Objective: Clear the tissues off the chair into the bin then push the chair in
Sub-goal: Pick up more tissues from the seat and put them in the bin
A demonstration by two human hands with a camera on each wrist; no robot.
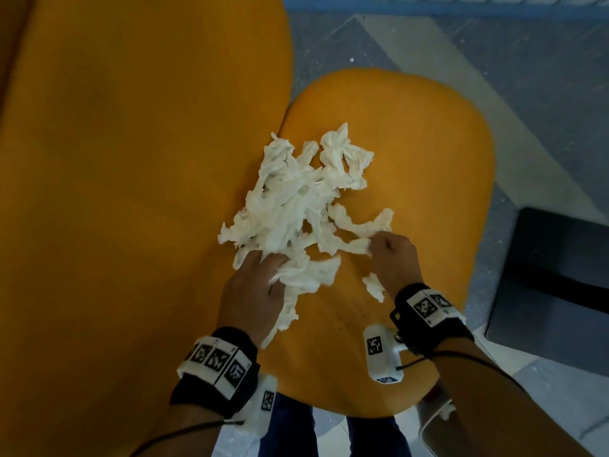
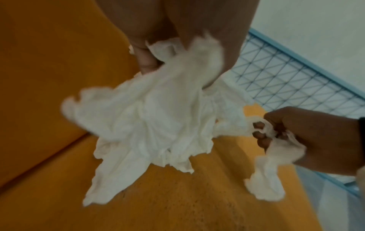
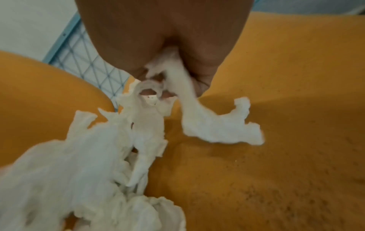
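Observation:
A heap of crumpled white tissues (image 1: 296, 192) lies on the orange chair seat (image 1: 428, 179). My left hand (image 1: 263, 263) grips the near side of the heap, and in the left wrist view its thumb and fingers (image 2: 146, 62) close round a bunch of tissues (image 2: 158, 117). My right hand (image 1: 379, 245) is a fist at the heap's right edge. It pinches thin tissue strands (image 3: 217, 129) that trail out of the right hand (image 3: 168, 78). One loose scrap (image 1: 374, 286) lies by my right wrist.
The chair's big orange backrest (image 1: 131, 159) fills the left side. A dark bin-like box (image 1: 553, 285) stands on the grey floor to the right of the seat. A blue wire grid (image 1: 428, 4) runs along the far side. My legs stand at the seat's near edge.

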